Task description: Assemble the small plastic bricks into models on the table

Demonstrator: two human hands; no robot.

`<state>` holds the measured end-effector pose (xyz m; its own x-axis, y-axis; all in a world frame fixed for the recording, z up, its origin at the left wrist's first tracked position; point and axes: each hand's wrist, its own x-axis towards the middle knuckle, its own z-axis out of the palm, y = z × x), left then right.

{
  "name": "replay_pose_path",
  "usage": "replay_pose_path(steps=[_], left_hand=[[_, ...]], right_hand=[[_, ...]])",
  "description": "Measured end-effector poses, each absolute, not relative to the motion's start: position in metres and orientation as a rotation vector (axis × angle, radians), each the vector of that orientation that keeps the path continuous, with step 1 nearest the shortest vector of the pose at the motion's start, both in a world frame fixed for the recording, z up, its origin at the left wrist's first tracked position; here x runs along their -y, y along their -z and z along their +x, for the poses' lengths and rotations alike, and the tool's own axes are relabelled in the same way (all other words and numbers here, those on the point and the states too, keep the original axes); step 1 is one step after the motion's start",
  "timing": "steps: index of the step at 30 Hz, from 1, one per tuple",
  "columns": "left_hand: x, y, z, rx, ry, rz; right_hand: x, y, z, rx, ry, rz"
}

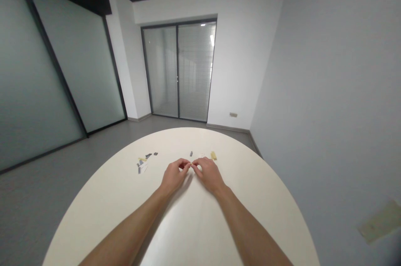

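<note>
Both my hands meet over the middle of the round white table (250,199). My left hand (174,174) is closed in a pinch, fingertips touching those of my right hand (208,173), which is also pinched. Between the fingertips is a tiny pale piece, too small to name. A small yellow piece (213,155) and a small dark piece (191,153) lie just beyond the hands. To the left lies a little cluster of small parts (143,165), grey, yellow, white and dark.
The table's far edge curves just past the parts. Beyond it are a grey floor, frosted glass walls on the left, a glass sliding door (180,72) at the back and a plain wall on the right.
</note>
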<state>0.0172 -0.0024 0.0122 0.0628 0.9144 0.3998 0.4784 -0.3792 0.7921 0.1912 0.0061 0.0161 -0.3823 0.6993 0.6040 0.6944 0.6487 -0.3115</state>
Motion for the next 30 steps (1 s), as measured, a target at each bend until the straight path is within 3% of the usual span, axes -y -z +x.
replay_pose_path(steps=[30], left_hand=[[0.002, -0.0115, 0.0156, -1.387, -1.22, 1.915]], right_hand=[[-0.0042, -0.018, 0.191, 2.167, -0.014, -1.134]])
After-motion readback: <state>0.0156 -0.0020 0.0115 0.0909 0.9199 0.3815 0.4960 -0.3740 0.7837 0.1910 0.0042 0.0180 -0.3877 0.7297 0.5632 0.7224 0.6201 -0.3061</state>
